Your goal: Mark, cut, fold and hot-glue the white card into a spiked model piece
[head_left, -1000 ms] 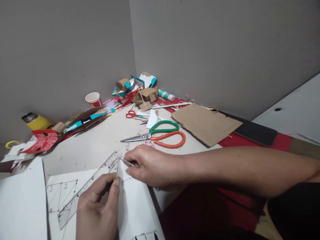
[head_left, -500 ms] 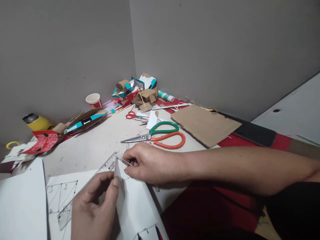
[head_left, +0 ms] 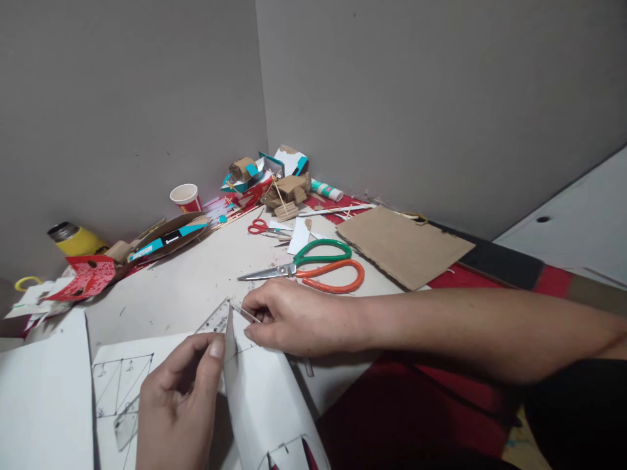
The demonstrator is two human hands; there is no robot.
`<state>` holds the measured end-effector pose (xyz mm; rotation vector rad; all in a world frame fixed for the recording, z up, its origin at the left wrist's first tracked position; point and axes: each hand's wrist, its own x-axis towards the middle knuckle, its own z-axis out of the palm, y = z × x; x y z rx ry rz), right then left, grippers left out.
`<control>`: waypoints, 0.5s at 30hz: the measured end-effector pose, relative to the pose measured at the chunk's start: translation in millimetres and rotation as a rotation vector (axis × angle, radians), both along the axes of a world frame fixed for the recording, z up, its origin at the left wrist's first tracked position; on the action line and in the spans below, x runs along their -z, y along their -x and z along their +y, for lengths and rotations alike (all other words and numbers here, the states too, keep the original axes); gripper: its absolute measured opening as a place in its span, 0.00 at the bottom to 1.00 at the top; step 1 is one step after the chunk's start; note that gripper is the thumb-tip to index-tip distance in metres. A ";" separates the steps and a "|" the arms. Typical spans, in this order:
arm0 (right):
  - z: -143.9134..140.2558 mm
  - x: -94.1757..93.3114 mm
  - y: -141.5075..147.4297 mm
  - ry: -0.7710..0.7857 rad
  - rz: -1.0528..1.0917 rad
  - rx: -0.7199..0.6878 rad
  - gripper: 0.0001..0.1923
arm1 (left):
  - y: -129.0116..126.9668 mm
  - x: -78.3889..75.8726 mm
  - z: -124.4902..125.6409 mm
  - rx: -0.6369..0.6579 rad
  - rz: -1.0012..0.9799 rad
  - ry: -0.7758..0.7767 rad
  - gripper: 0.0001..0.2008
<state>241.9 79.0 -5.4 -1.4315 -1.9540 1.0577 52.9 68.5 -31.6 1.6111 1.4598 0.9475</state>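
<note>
While the left hand (head_left: 171, 405) pinches the white paper sheet's (head_left: 267, 405) folded edge upright against a clear ruler (head_left: 215, 321), the right hand (head_left: 289, 320) grips a thin blade (head_left: 243, 314).

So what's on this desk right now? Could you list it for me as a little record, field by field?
Left hand: left hand pinches the raised fold of the white sheet, over the clear ruler.
Right hand: right hand grips a thin metal blade, tip at the fold's top.
Drawing: pencilled triangles on the sheet's flat left part.
Behind the hands: large scissors with green and orange handles, cardboard sheet.
Far corner: small red scissors, paper cup, yellow flask.
</note>
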 end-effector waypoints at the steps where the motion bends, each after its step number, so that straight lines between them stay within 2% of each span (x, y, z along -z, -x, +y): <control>1: 0.1 0.0 0.1 0.002 0.002 -0.002 0.18 | 2.0 0.5 2.2 0.032 0.017 -0.050 0.12; 5: 0.1 0.1 -0.2 -0.008 -0.001 -0.004 0.16 | 9.5 0.3 10.4 0.149 0.097 -0.285 0.08; 11: -2.3 2.0 -2.3 -0.048 -0.015 -0.013 0.14 | 12.1 0.5 9.7 0.167 0.188 -0.266 0.07; 15: -4.1 3.4 -3.3 -0.072 -0.034 -0.038 0.13 | 9.2 0.9 7.2 0.173 0.172 -0.303 0.07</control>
